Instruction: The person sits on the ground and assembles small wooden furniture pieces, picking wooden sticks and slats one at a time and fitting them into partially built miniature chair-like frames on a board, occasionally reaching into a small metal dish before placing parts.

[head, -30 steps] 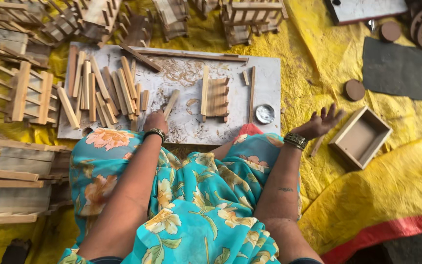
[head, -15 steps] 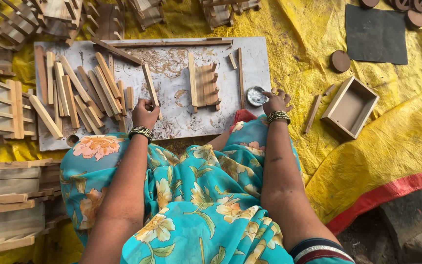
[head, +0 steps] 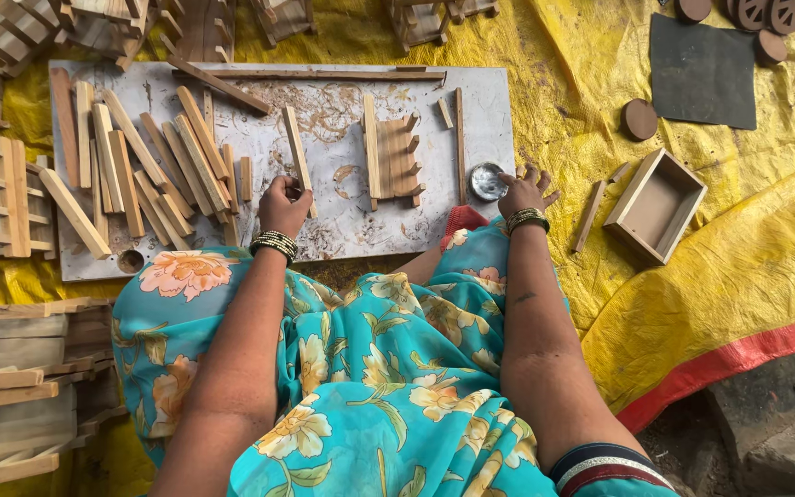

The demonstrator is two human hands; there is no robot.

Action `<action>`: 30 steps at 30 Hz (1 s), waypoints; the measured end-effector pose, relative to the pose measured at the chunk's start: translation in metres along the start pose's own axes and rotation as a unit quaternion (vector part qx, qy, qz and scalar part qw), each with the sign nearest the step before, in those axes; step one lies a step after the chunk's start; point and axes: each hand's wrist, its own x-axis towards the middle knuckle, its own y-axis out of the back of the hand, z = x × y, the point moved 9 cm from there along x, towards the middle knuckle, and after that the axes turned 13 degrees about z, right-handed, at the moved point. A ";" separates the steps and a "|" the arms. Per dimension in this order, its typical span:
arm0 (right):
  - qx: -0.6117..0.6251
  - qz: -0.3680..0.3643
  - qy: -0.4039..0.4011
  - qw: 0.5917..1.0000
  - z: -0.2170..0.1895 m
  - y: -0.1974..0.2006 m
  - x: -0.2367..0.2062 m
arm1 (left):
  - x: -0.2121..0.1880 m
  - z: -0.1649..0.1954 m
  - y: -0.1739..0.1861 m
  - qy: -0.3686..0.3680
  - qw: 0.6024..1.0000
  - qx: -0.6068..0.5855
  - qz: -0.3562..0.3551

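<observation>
The left hand (head: 284, 204) is closed around the near end of a thin wooden slat (head: 297, 155), which lies on the grey work board (head: 342, 221) and points away from the knuckles toward the board's far edge. Just to that hand's right sits a partly built slatted rack (head: 391, 158), its cross pieces sticking out sideways; to its left, a loose heap of cut slats (head: 154, 170) fans across the board.

The right hand (head: 524, 191) rests with fingers spread at the board's right corner, fingertips touching or just beside a small round tin (head: 487, 181); whether it grips the tin I cannot tell. Beyond that hand, on the yellow tarpaulin (head: 738, 267), lie a stray wooden stick (head: 591, 216) and an open wooden box (head: 657, 206).

To handle the slat well, I judge it wants a firm pinch near its end, kept flat to the board so it does not twist, and swung clear of the rack's protruding pieces. The tin sits close to the board's edge, so a light touch there would keep it from sliding off.
</observation>
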 end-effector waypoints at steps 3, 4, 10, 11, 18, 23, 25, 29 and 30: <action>-0.017 -0.012 0.012 1.000 -0.005 -0.003 0.000 | 0.000 -0.001 -0.002 -0.004 1.000 -0.013 -0.008; -0.020 -0.017 0.015 1.000 -0.007 -0.004 0.000 | -0.001 -0.002 -0.003 -0.002 1.000 -0.007 -0.010; 0.045 -0.008 -0.027 0.999 -0.014 0.000 0.004 | 0.000 -0.001 -0.006 0.004 1.000 -0.004 -0.012; 0.093 0.010 -0.047 0.994 -0.012 0.004 0.006 | 0.000 -0.002 -0.006 0.008 1.000 0.000 -0.010; 0.382 0.027 -0.118 0.916 0.009 0.012 0.014 | 0.001 -0.001 -0.003 0.012 1.000 -0.014 0.002; 0.627 0.022 -0.122 0.769 0.005 0.012 0.016 | 0.001 -0.001 -0.007 0.020 0.999 -0.025 -0.015; 0.641 -0.007 -0.172 0.748 0.010 0.000 0.012 | 0.001 0.000 -0.007 0.013 0.999 -0.027 -0.018; 0.372 0.060 -0.064 0.924 0.014 0.010 0.009 | 0.001 -0.001 -0.008 0.002 0.999 -0.030 -0.019; 0.324 0.125 -0.009 0.938 0.010 0.021 0.007 | 0.001 -0.001 -0.008 0.001 0.999 -0.034 -0.020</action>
